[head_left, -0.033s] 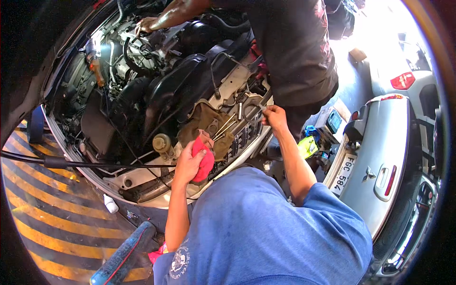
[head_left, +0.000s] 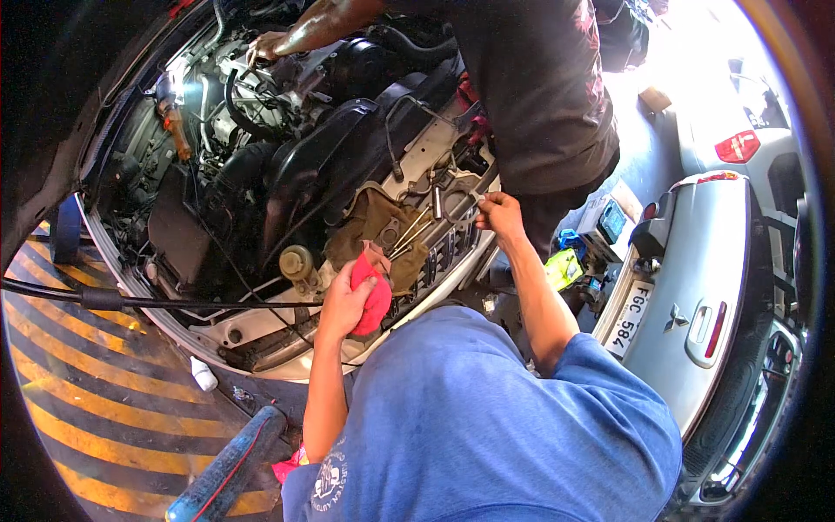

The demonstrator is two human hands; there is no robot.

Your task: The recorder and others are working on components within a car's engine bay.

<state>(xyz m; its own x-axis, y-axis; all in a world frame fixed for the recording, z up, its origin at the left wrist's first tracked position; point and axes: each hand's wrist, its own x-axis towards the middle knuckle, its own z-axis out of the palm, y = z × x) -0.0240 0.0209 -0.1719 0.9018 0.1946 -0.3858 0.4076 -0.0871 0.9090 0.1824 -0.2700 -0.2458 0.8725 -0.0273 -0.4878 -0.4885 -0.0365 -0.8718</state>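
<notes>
My left hand (head_left: 344,304) is closed round a red cloth (head_left: 375,306) above the front edge of an open engine bay. A small brownish piece (head_left: 376,255) sticks out at the cloth's far end; I cannot tell its kind. To the right, my right hand (head_left: 500,217) pinches a thin, pale grey piece by its edge, too small to name. A grey ring-shaped part (head_left: 460,219) shows beside those fingertips. Between my hands, a dirty brown rag (head_left: 352,235) lies over the front panel, with several thin metal rods or tools (head_left: 416,230) and a short metal cylinder (head_left: 437,202) nearby.
Another person's hand (head_left: 265,48) reaches into the engine; their dark-clothed body (head_left: 539,96) stands close at the right. A black rod (head_left: 174,302) crosses from the left. A silver vehicle (head_left: 696,278) is parked at right. A white bottle (head_left: 203,374) lies on the striped floor.
My right hand has shifted very slightly to the left with the grey piece. My left hand stays in place with the red cloth.
</notes>
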